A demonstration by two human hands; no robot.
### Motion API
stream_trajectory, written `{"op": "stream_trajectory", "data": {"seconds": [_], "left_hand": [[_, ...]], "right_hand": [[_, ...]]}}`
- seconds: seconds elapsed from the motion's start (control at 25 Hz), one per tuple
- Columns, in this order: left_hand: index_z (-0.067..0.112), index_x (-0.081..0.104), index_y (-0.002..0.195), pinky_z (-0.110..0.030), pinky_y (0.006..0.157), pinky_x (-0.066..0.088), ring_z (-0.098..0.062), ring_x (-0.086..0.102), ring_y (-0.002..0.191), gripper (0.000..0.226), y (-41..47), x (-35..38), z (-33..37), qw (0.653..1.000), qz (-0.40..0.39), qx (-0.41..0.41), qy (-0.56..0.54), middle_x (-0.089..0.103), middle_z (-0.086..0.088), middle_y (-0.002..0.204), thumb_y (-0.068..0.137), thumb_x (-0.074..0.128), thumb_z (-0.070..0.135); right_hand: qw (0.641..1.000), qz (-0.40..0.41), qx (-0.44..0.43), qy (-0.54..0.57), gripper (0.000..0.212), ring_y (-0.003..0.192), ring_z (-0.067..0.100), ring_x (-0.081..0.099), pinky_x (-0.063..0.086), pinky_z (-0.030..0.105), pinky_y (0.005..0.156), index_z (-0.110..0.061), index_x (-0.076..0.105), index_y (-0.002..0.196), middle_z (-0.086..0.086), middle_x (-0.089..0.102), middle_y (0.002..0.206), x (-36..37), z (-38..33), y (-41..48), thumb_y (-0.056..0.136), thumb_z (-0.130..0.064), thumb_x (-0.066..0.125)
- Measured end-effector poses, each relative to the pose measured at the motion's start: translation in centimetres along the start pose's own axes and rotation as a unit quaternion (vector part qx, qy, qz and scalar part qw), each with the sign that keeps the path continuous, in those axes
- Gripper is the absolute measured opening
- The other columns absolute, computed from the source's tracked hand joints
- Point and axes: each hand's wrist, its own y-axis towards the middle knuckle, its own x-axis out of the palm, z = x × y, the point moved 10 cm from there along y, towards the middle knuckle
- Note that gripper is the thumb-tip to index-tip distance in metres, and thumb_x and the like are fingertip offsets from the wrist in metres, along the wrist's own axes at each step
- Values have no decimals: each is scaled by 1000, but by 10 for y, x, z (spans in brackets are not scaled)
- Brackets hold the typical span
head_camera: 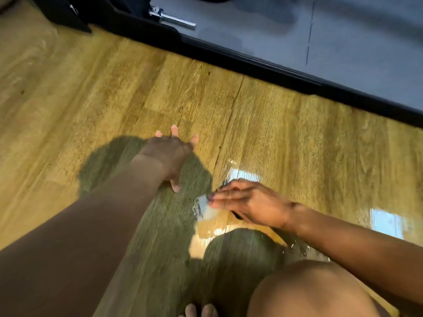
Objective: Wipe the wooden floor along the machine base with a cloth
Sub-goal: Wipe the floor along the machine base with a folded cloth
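Note:
My left hand (170,154) rests flat on the wooden floor (91,92) with its fingers spread, holding nothing. My right hand (247,202) hovers low over a wet, shiny stretch of floor, fingers straight and close together, pointing left. A small pale, blurred patch (204,208) shows just under its fingertips; I cannot tell whether it is a cloth or glare on the wet wood. The machine base (263,65), a black edge with a grey surface behind it, runs diagonally across the top right, well beyond both hands.
A chrome bolt or pin (171,18) sticks out near the base's top left. A black foot (66,17) of the machine stands at the upper left. My bare knee (309,291) and toes (201,311) are at the bottom. Water beads (297,248) lie near my right forearm.

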Motion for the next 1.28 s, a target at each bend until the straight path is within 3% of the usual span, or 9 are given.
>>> {"op": "stream_trajectory", "data": {"seconds": [0.12, 0.2, 0.4, 0.52, 0.68, 0.88, 1.0, 1.28], "left_hand": [[35, -12, 149, -48, 107, 31, -46, 23, 138, 140, 0, 1, -5, 1000, 0, -12, -9, 4, -18, 157, 50, 84, 57], [34, -16, 147, -48, 107, 30, -47, 21, 138, 142, 3, 1, -5, 1000, -4, -16, 7, -4, -20, 157, 49, 82, 62], [27, -19, 147, -48, 110, 26, -45, 26, 137, 143, 5, 0, -1, 999, -10, -3, 53, -5, -27, 154, 49, 78, 66], [24, -20, 147, -47, 111, 24, -43, 28, 136, 145, 6, -2, 0, 998, -24, 0, 54, -6, -27, 153, 49, 79, 64], [24, -22, 147, -46, 110, 26, -42, 29, 136, 146, 6, -2, 2, 998, -18, 7, 52, -9, -29, 153, 51, 79, 65], [25, -21, 147, -46, 110, 26, -43, 30, 136, 147, 6, -1, -1, 999, -18, -1, 45, -7, -29, 152, 48, 80, 65], [25, -22, 147, -47, 110, 26, -43, 29, 136, 148, 8, -1, 1, 999, -23, -5, 43, -8, -29, 152, 47, 80, 64], [24, -25, 145, -46, 111, 24, -44, 28, 136, 145, 6, 0, 0, 999, -16, 4, 40, -8, -28, 152, 48, 75, 67]], "right_hand": [[975, 65, 211, -10, 37, 103, 15, 61, 51, 28, 88, -19, 62, 122, 0, 63, 124, -36, 92, 36, 88, -5, 61], [956, 98, 274, -31, 38, 106, 15, 60, 47, 27, 93, -18, 60, 124, 0, 61, 126, -49, 116, 46, 88, -4, 61], [992, 21, 123, -31, 41, 98, 16, 59, 47, 21, 81, -22, 58, 127, -3, 60, 128, -14, 68, 34, 89, -9, 62], [973, 86, 210, -35, 33, 100, 18, 61, 51, 26, 84, -20, 60, 124, 0, 62, 126, -55, 137, 49, 92, -13, 58], [930, 158, 330, -35, 36, 114, 12, 56, 39, 24, 103, -16, 61, 123, -1, 60, 128, -66, 181, 60, 91, -1, 56], [973, 103, 200, -42, 33, 100, 3, 52, 38, 18, 88, -18, 62, 122, -3, 61, 127, -55, 153, 86, 92, -5, 57], [965, 100, 236, -57, 32, 113, 12, 59, 40, 22, 101, -18, 60, 125, 0, 62, 126, -79, 202, 125, 96, -8, 51], [941, 118, 313, -56, 34, 122, 15, 53, 34, 23, 107, -23, 60, 127, -3, 60, 130, -98, 253, 134, 95, -15, 52]]}}
